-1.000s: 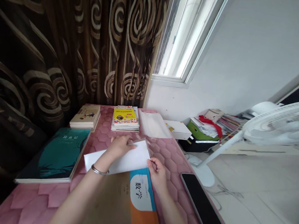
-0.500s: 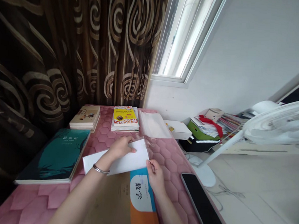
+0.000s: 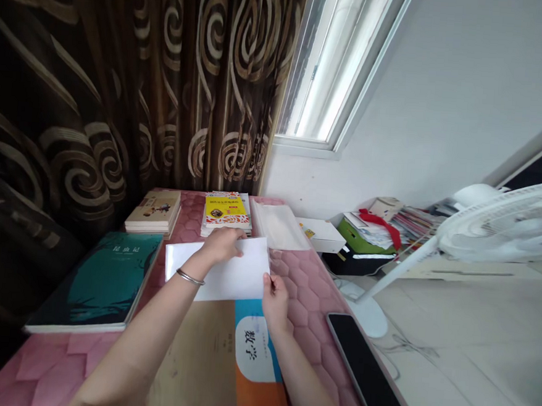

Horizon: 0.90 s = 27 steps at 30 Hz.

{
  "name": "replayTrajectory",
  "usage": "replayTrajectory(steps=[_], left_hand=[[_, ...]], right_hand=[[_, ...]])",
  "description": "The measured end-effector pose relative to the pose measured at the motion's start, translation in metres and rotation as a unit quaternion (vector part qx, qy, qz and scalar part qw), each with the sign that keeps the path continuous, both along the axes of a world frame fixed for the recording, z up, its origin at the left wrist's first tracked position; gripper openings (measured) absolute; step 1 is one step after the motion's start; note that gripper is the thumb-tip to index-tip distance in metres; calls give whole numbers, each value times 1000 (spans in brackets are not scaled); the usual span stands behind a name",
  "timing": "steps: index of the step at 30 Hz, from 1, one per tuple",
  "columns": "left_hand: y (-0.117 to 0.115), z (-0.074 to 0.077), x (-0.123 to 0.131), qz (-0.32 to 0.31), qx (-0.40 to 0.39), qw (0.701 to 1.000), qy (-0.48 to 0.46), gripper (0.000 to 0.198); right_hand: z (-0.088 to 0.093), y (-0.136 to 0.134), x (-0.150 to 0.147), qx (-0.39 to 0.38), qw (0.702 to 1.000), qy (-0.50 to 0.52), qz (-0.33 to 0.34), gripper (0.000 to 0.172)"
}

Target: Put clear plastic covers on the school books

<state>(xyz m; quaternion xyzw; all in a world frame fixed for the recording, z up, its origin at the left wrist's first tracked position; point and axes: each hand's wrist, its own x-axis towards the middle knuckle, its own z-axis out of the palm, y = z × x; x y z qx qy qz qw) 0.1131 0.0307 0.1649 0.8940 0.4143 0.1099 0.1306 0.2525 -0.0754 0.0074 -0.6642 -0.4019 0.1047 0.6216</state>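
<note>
A white sheet, with what looks like a clear plastic edge at its left end, stands over the upper part of a math textbook. My left hand, with a silver bangle at the wrist, grips the sheet's top edge, thumb on the near side. At the lower right corner my right hand pinches the sheet between thumb and fingers. The textbook lies flat beneath, its cover brown, blue and orange. How the sheet joins the book is hidden.
On the pink table cover lie a teal book, small stacked books, a yellow-and-white book stack, clear plastic covers and a phone. A white fan stands right of the table.
Both hands have shifted slightly away from me with the white sheet. It is now more level and shows more of its face. The textbook stays in place.
</note>
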Motion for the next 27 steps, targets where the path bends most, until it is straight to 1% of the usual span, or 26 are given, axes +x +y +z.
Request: replayTrajectory(steps=[3,5,7,9,11,12,18,22,25,27], left_hand=[[5,-7,2,9,-3,1000,-2,37],[7,-11,3,10,-8,1000,-7,38],[9,-13,4,6,-15,1000,-15,39],[12,-14,4,2,-24,999,-27,39],[12,-15,5,-5,-32,999,-38,39],[12,-15,5,-8,-33,999,-40,39],[6,-14,6,-9,-31,999,-38,41],[6,-15,5,-13,-45,998,-49,38],[4,-14,7,-33,-43,997,-61,39],[1,-10,5,-34,-34,998,-52,40]], right_hand=[[-6,5,0,-14,999,-24,-28,50],[-8,5,1,-18,999,-31,-35,49],[-8,4,1,-13,1000,-20,-20,48],[-6,2,2,3,1000,3,9,44],[-4,0,2,13,999,17,24,42],[-4,0,1,13,1000,16,21,42],[-7,3,-4,-2,999,-6,-42,46],[-9,2,-6,4,1000,20,-20,42],[-10,3,-6,22,998,51,-25,39],[-10,4,-5,41,996,82,-14,42]])
